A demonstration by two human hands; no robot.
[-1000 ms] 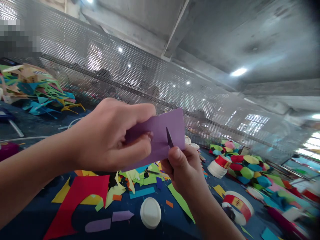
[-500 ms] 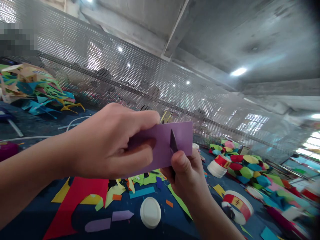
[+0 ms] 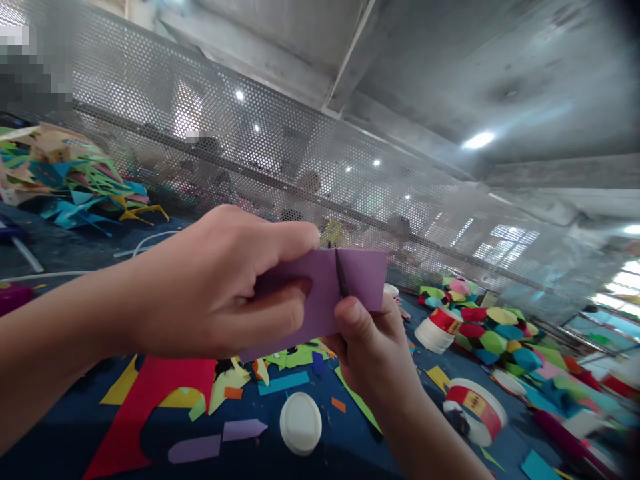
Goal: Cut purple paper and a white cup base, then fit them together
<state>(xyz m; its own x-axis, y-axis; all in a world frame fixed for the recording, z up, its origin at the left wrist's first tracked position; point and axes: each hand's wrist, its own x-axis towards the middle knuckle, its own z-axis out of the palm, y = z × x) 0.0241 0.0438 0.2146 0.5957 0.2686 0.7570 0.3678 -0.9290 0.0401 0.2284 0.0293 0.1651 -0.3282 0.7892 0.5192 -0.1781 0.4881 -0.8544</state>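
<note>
In front of me my left hand (image 3: 250, 287) pinches a sheet of purple paper (image 3: 320, 293) between thumb and fingers. My right hand (image 3: 370, 333) is closed below the sheet's right part, its thumb on the near side. From that grip the dark, pointed blade of a pair of scissors (image 3: 341, 275) rises across the paper to its top edge. The handles are hidden inside my right hand. Two purple paper pieces (image 3: 195, 449) lie below on the dark blue tabletop (image 3: 350, 460), left of a white oval lid (image 3: 301, 424).
Red paper (image 3: 120, 420) with a curved cut-out and several scraps lie on the table. On the right stand paper cups (image 3: 475, 410) near a heap of coloured paper shapes (image 3: 495, 333). Another paper pile (image 3: 65, 167) is at the left, before a perforated metal screen (image 3: 280, 153).
The blade has moved slightly left and now reaches the paper's top edge. My right thumb has shifted a little left and up. My left hand stays almost in place.
</note>
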